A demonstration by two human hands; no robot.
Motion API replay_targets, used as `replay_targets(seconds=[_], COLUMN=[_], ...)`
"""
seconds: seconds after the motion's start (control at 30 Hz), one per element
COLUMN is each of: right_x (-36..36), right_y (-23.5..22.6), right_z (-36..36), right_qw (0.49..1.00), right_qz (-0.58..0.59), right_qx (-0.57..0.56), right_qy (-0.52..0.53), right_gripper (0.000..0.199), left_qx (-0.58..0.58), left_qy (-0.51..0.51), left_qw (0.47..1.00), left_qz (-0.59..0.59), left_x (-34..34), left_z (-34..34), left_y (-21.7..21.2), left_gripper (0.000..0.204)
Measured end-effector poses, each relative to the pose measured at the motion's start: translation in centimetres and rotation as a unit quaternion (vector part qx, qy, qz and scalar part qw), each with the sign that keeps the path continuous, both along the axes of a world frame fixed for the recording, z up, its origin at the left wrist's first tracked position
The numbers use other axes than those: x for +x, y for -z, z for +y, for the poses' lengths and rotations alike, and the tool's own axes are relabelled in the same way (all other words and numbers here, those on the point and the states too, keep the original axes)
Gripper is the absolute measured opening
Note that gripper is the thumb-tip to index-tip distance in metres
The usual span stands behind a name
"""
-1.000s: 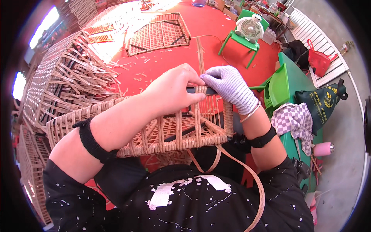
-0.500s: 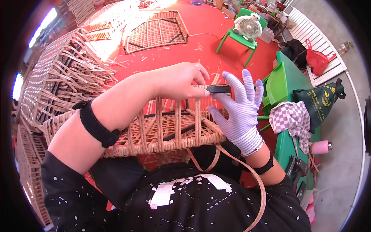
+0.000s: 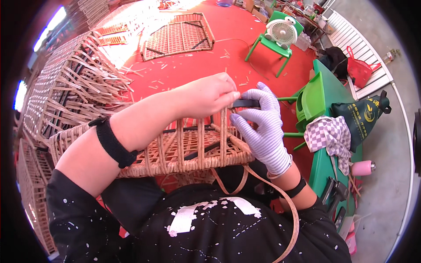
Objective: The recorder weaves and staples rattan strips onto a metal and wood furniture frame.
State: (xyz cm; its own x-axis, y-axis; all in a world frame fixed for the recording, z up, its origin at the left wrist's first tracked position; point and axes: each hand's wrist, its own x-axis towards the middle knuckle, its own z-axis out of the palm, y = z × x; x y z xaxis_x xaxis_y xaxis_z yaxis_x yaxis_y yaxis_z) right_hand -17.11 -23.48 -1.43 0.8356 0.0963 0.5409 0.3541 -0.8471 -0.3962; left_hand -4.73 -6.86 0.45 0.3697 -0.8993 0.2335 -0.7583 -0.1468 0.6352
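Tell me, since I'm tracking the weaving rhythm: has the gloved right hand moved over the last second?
Yes. The gloved right hand opened and dropped down the wicker frame's right end, then closed back beside the bare left hand.

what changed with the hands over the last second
The gloved right hand opened wide half a second ago, then closed its fingers back around the dark frame bar at the wicker panel's top edge. The bare left hand kept pinching the upright strand there. Panel and loose strip stayed put.
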Motion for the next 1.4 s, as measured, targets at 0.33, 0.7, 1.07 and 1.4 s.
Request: replay_targets(seconds=[0.33, 0.7, 1.07, 1.4], right_x=[1.8, 10.4, 10.1, -0.6], right_y=[-3.2, -0.6, -0.7, -1.6], right_z=[-0.4, -4.2, -4.7, -3.0], right_qw=[0.973, 0.986, 0.951, 0.983], right_qz=[-0.005, 0.128, 0.303, -0.108], right_qx=[0.227, 0.088, 0.059, -0.142], right_qy=[-0.048, -0.057, -0.024, 0.032], right_gripper=[0.019, 0.029, 0.025, 0.026], left_qx=[-0.056, -0.028, 0.064, 0.171], left_qy=[-0.095, -0.162, -0.079, -0.030], left_qw=[0.992, 0.983, 0.995, 0.963], left_qz=[-0.058, 0.085, -0.017, 0.207], left_x=[-0.2, -1.6, -0.3, 1.5], left_z=[0.2, 0.1, -0.7, -1.3], left_y=[0.6, -1.8, -2.3, -1.6], left_gripper=[0.021, 0.019, 0.029, 0.034])
